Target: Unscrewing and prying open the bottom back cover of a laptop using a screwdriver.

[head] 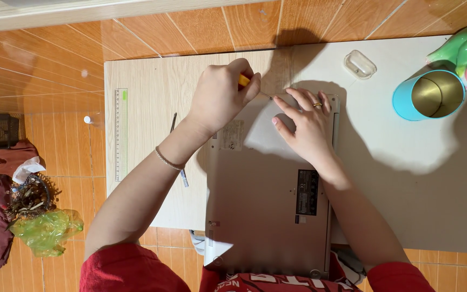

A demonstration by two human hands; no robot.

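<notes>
Head view: my left hand (220, 97) fisted round yellow-handled screwdriver (247, 82), tip at far edge of upturned laptop (268, 184) on worktop (406, 162). My right hand (306, 121) flat, fingers spread, pressing laptop's far end, holding nothing. Risk: tip slips, scratches case or jabs right fingers beside it.

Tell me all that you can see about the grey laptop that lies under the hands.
The laptop is silver-grey and looks like metal or painted plastic. It lies closed and upside down, its flat underside facing up, with a dark label, a pale sticker and vent slots along one side. It rests across a light wooden board, and its near end reaches past the board's edge toward the person. The right hand presses flat on its far end. The left hand holds a yellow-handled screwdriver, its tip at the far edge.
</notes>
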